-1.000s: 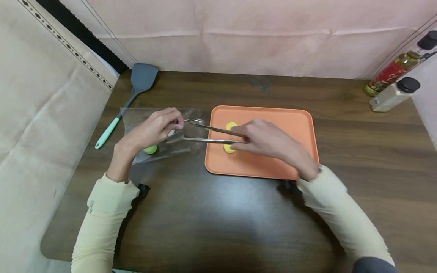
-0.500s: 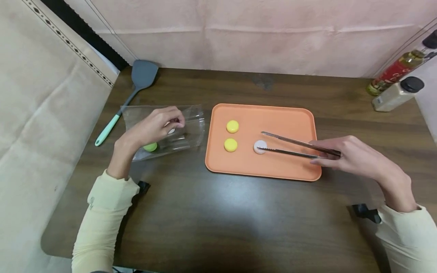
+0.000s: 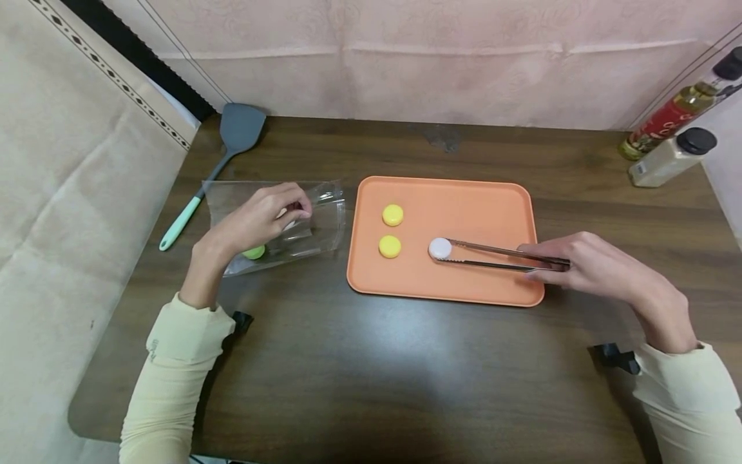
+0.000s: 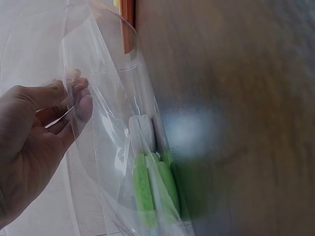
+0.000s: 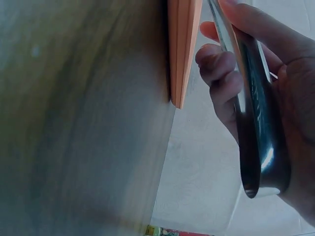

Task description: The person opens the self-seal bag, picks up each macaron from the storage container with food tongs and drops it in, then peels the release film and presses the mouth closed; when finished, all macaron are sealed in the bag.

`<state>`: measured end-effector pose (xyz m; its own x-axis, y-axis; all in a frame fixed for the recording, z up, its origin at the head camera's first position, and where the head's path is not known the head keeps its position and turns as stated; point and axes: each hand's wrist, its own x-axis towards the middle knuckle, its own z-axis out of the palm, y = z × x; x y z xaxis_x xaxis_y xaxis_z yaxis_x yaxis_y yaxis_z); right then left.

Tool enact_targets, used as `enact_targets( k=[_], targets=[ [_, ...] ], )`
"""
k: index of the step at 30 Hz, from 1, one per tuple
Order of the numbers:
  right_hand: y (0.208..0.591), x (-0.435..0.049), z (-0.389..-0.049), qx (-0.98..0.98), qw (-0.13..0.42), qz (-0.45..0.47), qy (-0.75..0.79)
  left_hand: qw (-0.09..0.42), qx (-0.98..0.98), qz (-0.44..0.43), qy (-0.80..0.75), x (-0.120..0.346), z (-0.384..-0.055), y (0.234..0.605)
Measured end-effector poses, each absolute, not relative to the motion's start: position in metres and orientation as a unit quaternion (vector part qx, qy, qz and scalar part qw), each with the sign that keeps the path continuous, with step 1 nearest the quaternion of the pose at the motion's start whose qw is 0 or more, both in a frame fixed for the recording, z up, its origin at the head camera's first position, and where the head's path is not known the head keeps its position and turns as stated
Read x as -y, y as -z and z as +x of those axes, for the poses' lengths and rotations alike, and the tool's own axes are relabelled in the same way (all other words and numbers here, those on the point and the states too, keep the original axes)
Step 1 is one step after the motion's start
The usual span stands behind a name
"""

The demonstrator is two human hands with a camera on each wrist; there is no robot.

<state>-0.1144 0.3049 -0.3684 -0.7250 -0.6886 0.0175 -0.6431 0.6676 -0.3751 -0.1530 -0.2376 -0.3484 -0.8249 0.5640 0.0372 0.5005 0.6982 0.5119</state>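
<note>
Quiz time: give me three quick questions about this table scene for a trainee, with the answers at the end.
1. Fill in: the person's right hand holds the long, silver, metal ____.
2. Choose: how many small, round yellow discs lie on the flat, rectangular orange tray? A) one B) two C) three
3. True or false: rounded green pieces show inside the clear plastic bag.

Key: 1. tongs; 2. B; 3. true.

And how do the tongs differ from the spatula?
The tongs are shiny metal with two arms; the spatula has one grey blade and a mint handle. The right hand grips the tongs, which extend over the orange tray; the spatula lies on the brown table. Both are long utensils.
</note>
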Motion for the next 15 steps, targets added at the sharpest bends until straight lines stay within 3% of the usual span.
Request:
enact_targets(
  k=[7, 15],
  targets=[
    [0.357, -0.295, -0.117, -0.897, 0.053, -0.388, 0.207, 0.065, -0.917, 0.297, -0.259, 0.238, -0.153, 0.349],
    [0.342, -0.236, -0.126, -0.891, 0.044, -0.395, 0.218, 0.071, -0.915, 0.301, -0.259, 0.238, -0.152, 0.350]
  ],
)
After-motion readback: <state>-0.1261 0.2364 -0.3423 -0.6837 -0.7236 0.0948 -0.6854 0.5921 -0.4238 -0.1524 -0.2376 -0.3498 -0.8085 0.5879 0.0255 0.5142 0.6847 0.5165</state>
